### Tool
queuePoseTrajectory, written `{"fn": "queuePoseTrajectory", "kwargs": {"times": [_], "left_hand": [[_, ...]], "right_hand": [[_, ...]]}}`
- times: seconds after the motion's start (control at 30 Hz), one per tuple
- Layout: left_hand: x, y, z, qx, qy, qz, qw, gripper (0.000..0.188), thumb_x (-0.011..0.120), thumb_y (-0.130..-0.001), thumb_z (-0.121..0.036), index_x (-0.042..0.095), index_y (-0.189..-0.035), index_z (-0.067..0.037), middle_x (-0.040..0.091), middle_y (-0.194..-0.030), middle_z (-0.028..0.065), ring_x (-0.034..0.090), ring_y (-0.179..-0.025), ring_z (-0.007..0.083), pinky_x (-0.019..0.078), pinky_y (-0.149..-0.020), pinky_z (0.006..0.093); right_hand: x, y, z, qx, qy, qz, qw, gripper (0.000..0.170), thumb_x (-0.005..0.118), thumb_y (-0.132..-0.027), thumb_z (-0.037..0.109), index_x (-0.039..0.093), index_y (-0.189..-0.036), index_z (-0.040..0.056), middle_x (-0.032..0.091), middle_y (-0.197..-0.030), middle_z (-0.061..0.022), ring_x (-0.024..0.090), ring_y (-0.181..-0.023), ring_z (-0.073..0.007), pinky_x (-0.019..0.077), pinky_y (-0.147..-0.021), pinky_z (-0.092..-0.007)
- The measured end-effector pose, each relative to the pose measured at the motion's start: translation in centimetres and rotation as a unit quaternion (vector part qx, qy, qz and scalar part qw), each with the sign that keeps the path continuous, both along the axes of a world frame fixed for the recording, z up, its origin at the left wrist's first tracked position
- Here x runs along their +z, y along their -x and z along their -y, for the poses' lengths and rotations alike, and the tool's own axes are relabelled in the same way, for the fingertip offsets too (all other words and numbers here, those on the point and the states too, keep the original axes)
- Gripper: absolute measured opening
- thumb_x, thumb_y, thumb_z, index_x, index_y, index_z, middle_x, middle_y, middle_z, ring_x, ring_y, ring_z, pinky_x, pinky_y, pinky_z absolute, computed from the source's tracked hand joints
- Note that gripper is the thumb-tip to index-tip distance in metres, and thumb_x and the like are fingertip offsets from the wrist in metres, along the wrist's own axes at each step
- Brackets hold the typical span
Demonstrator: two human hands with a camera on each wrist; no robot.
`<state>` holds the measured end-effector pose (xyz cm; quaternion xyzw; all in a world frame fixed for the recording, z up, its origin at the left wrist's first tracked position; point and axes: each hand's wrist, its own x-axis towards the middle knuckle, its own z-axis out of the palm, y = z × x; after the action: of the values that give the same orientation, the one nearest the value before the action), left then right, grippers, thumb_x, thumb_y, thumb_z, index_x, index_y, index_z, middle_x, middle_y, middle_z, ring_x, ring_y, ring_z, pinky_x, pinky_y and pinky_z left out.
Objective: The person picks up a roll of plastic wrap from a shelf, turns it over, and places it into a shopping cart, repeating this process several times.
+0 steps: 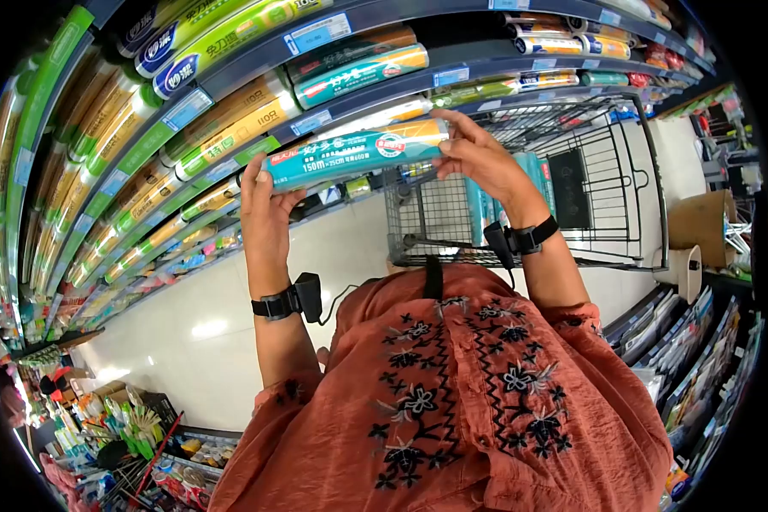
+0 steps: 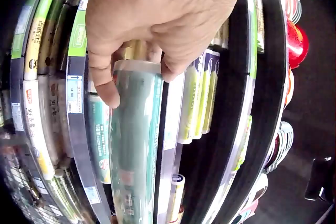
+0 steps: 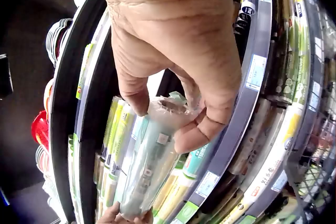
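A teal roll of plastic wrap [image 1: 358, 155] with an orange end is held level in front of the shelves. My left hand [image 1: 264, 192] grips its left end, thumb on the near side. At the orange end, my right hand [image 1: 486, 162] pinches with thumb and fingers. The left wrist view shows the clear-wrapped roll [image 2: 136, 140] between thumb and fingers. From the right wrist, the crinkled film over the roll's end [image 3: 173, 108] sits in the fingers, and the left hand's fingertips [image 3: 139, 219] show at the far end.
Behind the roll, curved shelves [image 1: 384, 90] carry several packed rolls, including a similar teal roll [image 1: 363, 75]. A wire shopping cart [image 1: 644, 162] stands to the right with teal packs [image 1: 538, 183] inside. Pale floor [image 1: 196, 324] lies at left. A lower rack [image 1: 683, 350] stands at right.
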<state>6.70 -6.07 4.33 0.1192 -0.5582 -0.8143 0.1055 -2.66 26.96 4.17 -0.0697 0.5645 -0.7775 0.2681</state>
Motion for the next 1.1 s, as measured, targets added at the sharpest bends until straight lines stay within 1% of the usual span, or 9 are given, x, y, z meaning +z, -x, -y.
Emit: {"fn": "queuePoseTrajectory", "kwargs": {"times": [0.03,0.13,0.2,0.33,0.5,0.63,0.9,1.03,1.1], "left_hand": [[0.1,-0.1,0.1,0.003,-0.004,-0.008,1.000,0.056,0.056,-0.102,-0.031,0.038,-0.145,0.000,0.062,-0.122,0.0145,0.065,-0.102,0.0219,0.0568,-0.086,0.0380],[0.3,-0.5,0.7,0.006,-0.018,-0.026,0.999,0.056,0.056,-0.102,-0.029,0.037,-0.145,0.003,0.063,-0.121,0.0157,0.066,-0.105,0.0228,0.0566,-0.089,0.0399],[0.2,-0.7,1.3,-0.001,-0.033,-0.030,0.999,0.055,0.056,-0.101,-0.027,0.038,-0.144,0.004,0.063,-0.121,0.0162,0.066,-0.107,0.0235,0.0564,-0.091,0.0408],[0.7,-1.3,1.2,0.016,-0.032,-0.037,0.999,0.053,0.055,-0.101,-0.025,0.039,-0.142,0.005,0.063,-0.122,0.0168,0.065,-0.110,0.0246,0.0557,-0.094,0.0421],[1.0,-1.3,1.1,0.030,-0.027,-0.035,0.999,0.054,0.055,-0.101,-0.025,0.039,-0.142,0.006,0.061,-0.125,0.0174,0.064,-0.113,0.0252,0.0555,-0.095,0.0423],[1.2,-1.0,0.9,0.024,-0.023,-0.041,0.999,0.056,0.055,-0.101,-0.025,0.037,-0.143,0.007,0.060,-0.125,0.0182,0.064,-0.113,0.0250,0.0560,-0.095,0.0417],[0.9,-0.1,0.7,0.002,-0.027,-0.037,0.999,0.060,0.056,-0.101,-0.025,0.034,-0.145,0.008,0.060,-0.125,0.0188,0.064,-0.113,0.0248,0.0554,-0.097,0.0422],[1.2,0.2,0.3,-0.020,-0.026,-0.035,0.999,0.061,0.055,-0.101,-0.027,0.032,-0.147,0.005,0.057,-0.129,0.0180,0.064,-0.113,0.0263,0.0557,-0.096,0.0427],[1.9,0.2,-0.2,-0.046,-0.029,-0.028,0.998,0.061,0.054,-0.101,-0.027,0.031,-0.148,0.003,0.055,-0.131,0.0174,0.064,-0.114,0.0273,0.0558,-0.095,0.0438]], "right_hand": [[0.0,0.1,0.3,-0.004,0.000,-0.003,1.000,0.061,0.064,-0.094,0.015,0.039,-0.148,0.0023,0.054,-0.102,-0.0057,0.065,-0.091,-0.0174,0.0576,-0.077,-0.0307],[-0.4,0.4,0.9,-0.004,0.008,-0.004,1.000,0.060,0.065,-0.094,0.015,0.039,-0.147,0.0009,0.056,-0.110,-0.0071,0.065,-0.094,-0.0183,0.0577,-0.078,-0.0311],[-0.1,0.5,1.4,-0.003,0.012,-0.007,1.000,0.058,0.064,-0.094,0.014,0.040,-0.145,-0.0003,0.058,-0.115,-0.0088,0.065,-0.096,-0.0185,0.0575,-0.080,-0.0315],[-0.3,0.6,2.0,-0.002,0.021,-0.013,1.000,0.053,0.063,-0.094,0.012,0.043,-0.142,-0.0016,0.059,-0.123,-0.0124,0.065,-0.098,-0.0192,0.0569,-0.084,-0.0327],[-0.4,0.4,2.4,-0.011,0.033,-0.015,0.999,0.050,0.062,-0.094,0.010,0.045,-0.140,-0.0014,0.060,-0.116,-0.0108,0.066,-0.099,-0.0200,0.0569,-0.088,-0.0345],[-0.3,0.3,2.2,-0.024,0.038,-0.013,0.999,0.050,0.061,-0.094,0.009,0.045,-0.141,-0.0013,0.060,-0.112,-0.0099,0.066,-0.099,-0.0208,0.0570,-0.089,-0.0352],[-0.6,0.1,1.2,-0.045,0.038,-0.009,0.998,0.055,0.061,-0.094,0.007,0.042,-0.145,-0.0001,0.057,-0.112,-0.0104,0.067,-0.098,-0.0229,0.0579,-0.088,-0.0367],[-0.2,-0.2,0.6,-0.046,0.023,0.004,0.999,0.057,0.060,-0.094,0.006,0.040,-0.148,0.0023,0.056,-0.111,-0.0103,0.067,-0.098,-0.0238,0.0586,-0.086,-0.0375],[0.3,-0.3,0.7,-0.055,0.041,-0.001,0.998,0.057,0.060,-0.093,0.007,0.041,-0.147,0.0034,0.056,-0.111,-0.0099,0.066,-0.100,-0.0235,0.0586,-0.086,-0.0373]]}}
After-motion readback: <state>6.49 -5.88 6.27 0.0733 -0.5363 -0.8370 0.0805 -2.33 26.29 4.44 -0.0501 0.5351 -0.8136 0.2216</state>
